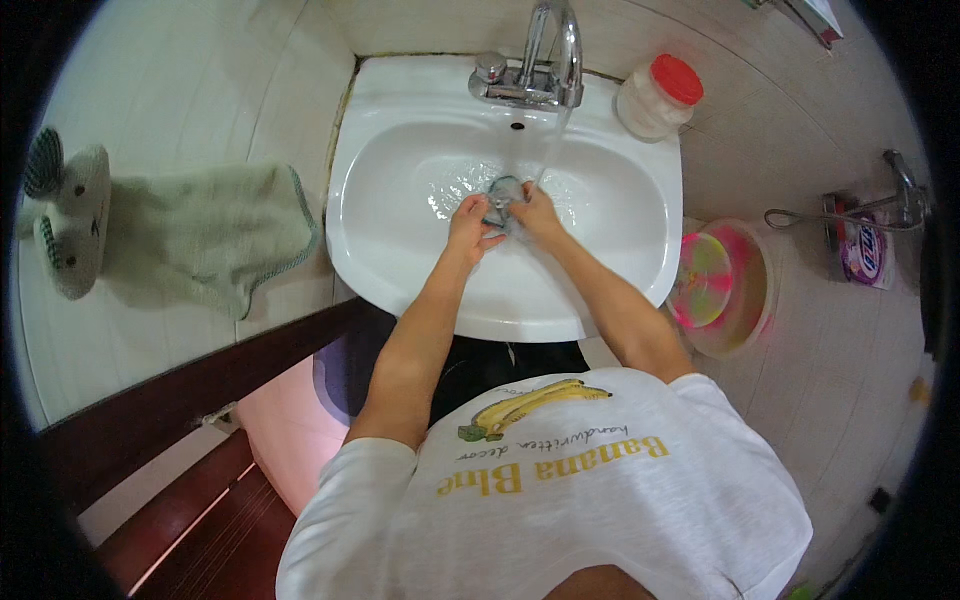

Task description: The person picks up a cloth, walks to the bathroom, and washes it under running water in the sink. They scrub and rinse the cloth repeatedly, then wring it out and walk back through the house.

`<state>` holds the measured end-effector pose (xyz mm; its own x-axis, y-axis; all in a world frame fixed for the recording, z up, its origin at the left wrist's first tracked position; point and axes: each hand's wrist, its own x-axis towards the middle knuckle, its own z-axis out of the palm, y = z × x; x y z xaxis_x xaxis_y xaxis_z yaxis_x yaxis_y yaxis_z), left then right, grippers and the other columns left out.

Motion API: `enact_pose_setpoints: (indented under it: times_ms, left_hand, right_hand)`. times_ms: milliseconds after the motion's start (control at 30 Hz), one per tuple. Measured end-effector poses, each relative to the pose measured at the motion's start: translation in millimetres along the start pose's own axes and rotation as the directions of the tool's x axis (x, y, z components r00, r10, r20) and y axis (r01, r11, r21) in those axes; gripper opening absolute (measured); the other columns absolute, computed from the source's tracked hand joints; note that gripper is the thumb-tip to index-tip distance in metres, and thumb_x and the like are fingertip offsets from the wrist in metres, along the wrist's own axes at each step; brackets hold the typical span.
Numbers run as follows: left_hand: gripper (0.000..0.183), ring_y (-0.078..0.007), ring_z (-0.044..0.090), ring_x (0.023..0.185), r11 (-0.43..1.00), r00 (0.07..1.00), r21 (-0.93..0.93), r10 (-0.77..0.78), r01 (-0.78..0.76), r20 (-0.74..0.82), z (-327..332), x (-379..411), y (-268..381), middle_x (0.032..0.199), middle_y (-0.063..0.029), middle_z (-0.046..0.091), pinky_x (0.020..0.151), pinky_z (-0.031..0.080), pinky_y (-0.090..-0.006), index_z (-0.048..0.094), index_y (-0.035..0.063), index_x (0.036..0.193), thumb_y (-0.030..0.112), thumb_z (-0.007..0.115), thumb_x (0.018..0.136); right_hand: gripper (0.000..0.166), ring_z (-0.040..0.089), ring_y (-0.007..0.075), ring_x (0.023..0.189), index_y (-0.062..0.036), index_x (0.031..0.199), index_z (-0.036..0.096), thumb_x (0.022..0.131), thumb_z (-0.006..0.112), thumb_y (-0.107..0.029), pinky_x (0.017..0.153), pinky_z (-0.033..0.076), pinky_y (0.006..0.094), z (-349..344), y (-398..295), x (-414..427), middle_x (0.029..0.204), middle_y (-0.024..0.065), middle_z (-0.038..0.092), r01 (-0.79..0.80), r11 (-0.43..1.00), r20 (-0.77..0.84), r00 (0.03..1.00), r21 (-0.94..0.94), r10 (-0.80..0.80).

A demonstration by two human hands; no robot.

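Note:
A white ceramic washbasin [622, 225] lies before me, and water [553, 146] runs into it from a chrome gooseneck faucet [571, 60]. Low in the bowl, my left hand [469, 229] grips the near left side of a small clear object [501, 196] with a greenish rim, glass by its look. My right hand [537, 214] holds the same object from the right, its fingers partly hiding it. The stream falls close beside my right hand. Water ripples around both hands, and the object's exact shape cannot be made out.
A plastic jar with a red lid [654, 101] stands on the basin's back right corner. Left, an animal-headed hand towel [206, 232] hangs above a dark wooden frame [225, 375]. Right are colourful plastic basins [701, 281], a shower hose [814, 217] and a purple-labelled package [868, 251].

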<state>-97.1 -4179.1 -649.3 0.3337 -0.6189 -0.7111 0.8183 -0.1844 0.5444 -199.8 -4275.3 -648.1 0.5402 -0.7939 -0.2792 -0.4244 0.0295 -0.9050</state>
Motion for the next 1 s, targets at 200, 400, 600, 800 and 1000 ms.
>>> enact_pose_setpoints:
  times_ms: [200,400,600,800,1000]
  left_hand:
    - [0.025,-0.02,0.055,0.081,0.89,0.894,-0.436,0.078,0.137,0.44,-30.7,93.5,-47.4,0.091,-0.0057,0.055,0.071,0.046,-0.0339,0.051,0.0074,0.099,0.029,0.049,0.088]
    - [0.029,-0.0228,0.053,0.091,0.982,0.993,-0.161,0.106,-0.096,0.053,57.7,10.7,-11.6,0.098,-0.0111,0.054,0.08,0.043,-0.0365,0.05,0.0055,0.097,0.027,0.031,0.091]
    - [0.02,-0.0217,0.057,0.081,0.923,0.937,-0.375,0.056,0.083,0.346,18.3,44.4,-23.7,0.09,-0.0092,0.058,0.072,0.048,-0.0367,0.054,0.003,0.092,0.02,0.043,0.089]
    - [0.018,-0.0206,0.055,0.069,0.987,0.987,-0.139,0.095,-0.077,0.128,47.8,11.7,9.0,0.079,-0.006,0.054,0.062,0.047,-0.0337,0.055,0.0072,0.084,0.025,0.052,0.087]
    - [0.019,-0.0192,0.055,0.068,0.97,0.987,-0.244,0.054,-0.015,0.153,32.2,45.2,-16.7,0.078,-0.0066,0.056,0.061,0.047,-0.0322,0.055,0.0047,0.083,0.024,0.053,0.087]
  right_hand:
    - [0.034,0.056,0.0296,0.087,-0.0096,0.107,0.052,0.076,0.055,-0.022,0.071,0.045,0.0379,35.2,-63.8,-59.4,0.102,0.0139,0.052,0.426,0.818,0.056,0.896,-0.386,-0.44]
    - [0.026,0.057,0.039,0.08,-0.0054,0.099,0.054,0.082,0.052,-0.026,0.067,0.045,0.0445,-5.7,-42.5,4.3,0.094,0.0164,0.058,0.106,0.886,-0.055,0.988,-0.451,-0.146]
    - [0.028,0.056,0.0397,0.083,-0.0038,0.095,0.054,0.085,0.047,-0.029,0.072,0.045,0.0453,15.8,-33.1,-25.1,0.088,0.021,0.059,0.365,0.813,-0.044,0.902,-0.453,-0.43]
    - [0.023,0.057,0.0382,0.079,-0.005,0.091,0.056,0.084,0.051,-0.026,0.07,0.046,0.0434,-37.1,-19.8,10.4,0.083,0.0175,0.06,0.116,0.959,-0.139,0.978,-0.258,-0.155]
    - [0.014,0.058,0.0299,0.084,-0.0062,0.094,0.056,0.081,0.052,-0.009,0.073,0.045,0.0375,10.3,-43.0,-29.5,0.096,0.0111,0.058,0.589,0.757,0.099,0.803,-0.282,-0.588]
